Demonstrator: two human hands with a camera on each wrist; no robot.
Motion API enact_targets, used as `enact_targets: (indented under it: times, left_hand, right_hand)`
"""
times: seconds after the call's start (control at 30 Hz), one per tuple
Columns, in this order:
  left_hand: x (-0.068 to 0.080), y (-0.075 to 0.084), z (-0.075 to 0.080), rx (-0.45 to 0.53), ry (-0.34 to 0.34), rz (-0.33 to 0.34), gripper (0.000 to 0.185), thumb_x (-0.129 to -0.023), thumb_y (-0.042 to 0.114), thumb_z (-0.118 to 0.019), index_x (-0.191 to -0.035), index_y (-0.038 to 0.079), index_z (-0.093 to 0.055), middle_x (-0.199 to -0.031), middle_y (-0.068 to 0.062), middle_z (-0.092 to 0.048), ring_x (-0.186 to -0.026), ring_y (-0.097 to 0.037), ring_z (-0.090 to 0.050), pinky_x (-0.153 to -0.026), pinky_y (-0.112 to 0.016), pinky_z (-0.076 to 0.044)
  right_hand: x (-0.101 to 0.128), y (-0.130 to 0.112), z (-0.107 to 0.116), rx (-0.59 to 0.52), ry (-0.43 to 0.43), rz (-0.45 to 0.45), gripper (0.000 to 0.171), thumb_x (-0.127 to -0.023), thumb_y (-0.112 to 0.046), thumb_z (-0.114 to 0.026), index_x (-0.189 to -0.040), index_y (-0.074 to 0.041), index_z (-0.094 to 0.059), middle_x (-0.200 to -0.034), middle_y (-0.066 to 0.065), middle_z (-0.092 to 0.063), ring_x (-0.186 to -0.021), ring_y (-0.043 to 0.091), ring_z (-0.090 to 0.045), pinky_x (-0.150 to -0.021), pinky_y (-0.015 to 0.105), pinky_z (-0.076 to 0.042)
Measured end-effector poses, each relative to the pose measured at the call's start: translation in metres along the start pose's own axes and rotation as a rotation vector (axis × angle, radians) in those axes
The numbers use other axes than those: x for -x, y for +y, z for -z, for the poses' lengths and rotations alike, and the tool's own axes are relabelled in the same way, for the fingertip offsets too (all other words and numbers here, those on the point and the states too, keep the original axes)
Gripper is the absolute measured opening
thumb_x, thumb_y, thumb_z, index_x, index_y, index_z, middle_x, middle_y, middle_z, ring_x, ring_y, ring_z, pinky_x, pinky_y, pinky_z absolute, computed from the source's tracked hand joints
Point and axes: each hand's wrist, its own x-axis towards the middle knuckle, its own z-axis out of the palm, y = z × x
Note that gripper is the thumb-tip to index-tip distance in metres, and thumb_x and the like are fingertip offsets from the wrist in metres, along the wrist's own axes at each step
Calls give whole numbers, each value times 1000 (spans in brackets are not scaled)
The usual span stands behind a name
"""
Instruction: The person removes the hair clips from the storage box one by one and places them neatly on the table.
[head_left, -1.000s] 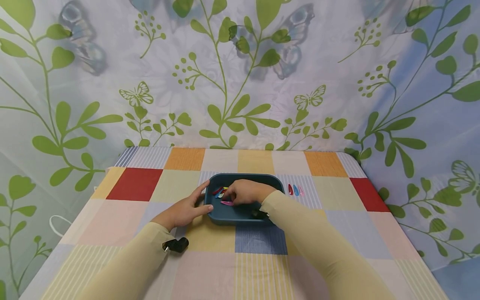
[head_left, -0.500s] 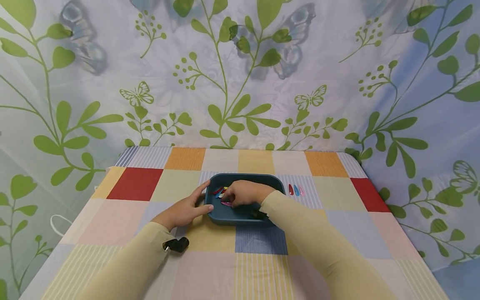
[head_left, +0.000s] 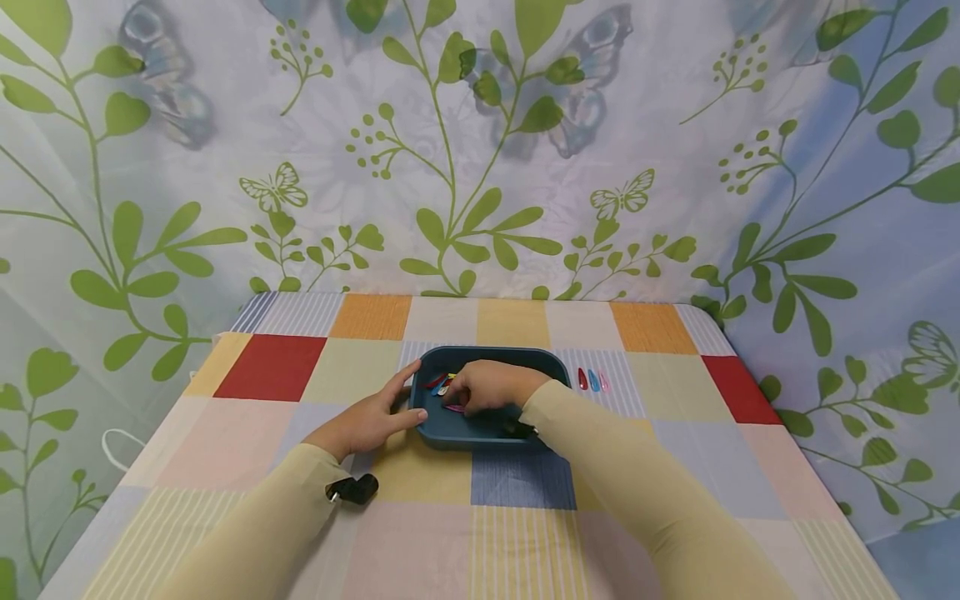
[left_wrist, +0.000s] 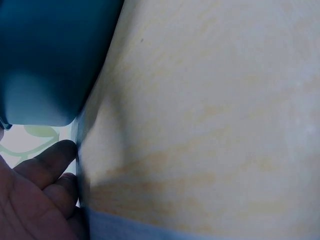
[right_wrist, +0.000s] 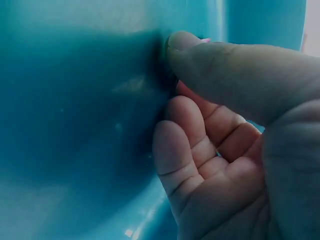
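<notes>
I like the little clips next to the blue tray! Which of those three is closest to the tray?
The red clip. It lies leftmost in the row on the cloth, right beside the tray; the blue clip comes next and the pink clip is farthest.

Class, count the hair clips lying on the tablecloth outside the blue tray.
3: a red clip, a blue clip and a pink clip, side by side right of the tray. Others lie inside it, partly hidden.

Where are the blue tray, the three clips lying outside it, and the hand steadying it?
blue tray (head_left: 480,437): head view, near outer wall.
three clips (head_left: 592,381): head view, middle blue clip.
left hand (head_left: 367,423): head view, back of hand.
</notes>
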Motion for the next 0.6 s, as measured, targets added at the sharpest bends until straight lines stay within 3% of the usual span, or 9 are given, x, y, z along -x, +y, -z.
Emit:
enact_targets:
  times: [0.27, 0.6]
  left_hand:
    - [-1, 0, 1, -5, -4, -7, 86, -103, 48, -64, -168, 46, -7, -168, -17, -40, -153, -40, -42, -122, -65, -33]
    - [1, 0, 0, -6, -2, -6, 87, -103, 47, -65, -168, 46, -7, -167, -16, -40, -153, -40, -42, -122, -65, -32]
  right_hand:
    - [-2, 0, -1, 45, 6, -7, 37, -94, -4, -75, -128, -17, -78, -95, -2, -77, -78, 6, -58, -74, 21, -50]
    - [-1, -3, -1, 5, 29, -21, 29, -92, -8, -80, -120, -16, -78, -90, -5, -70, -81, 8, -60, -74, 23, -51]
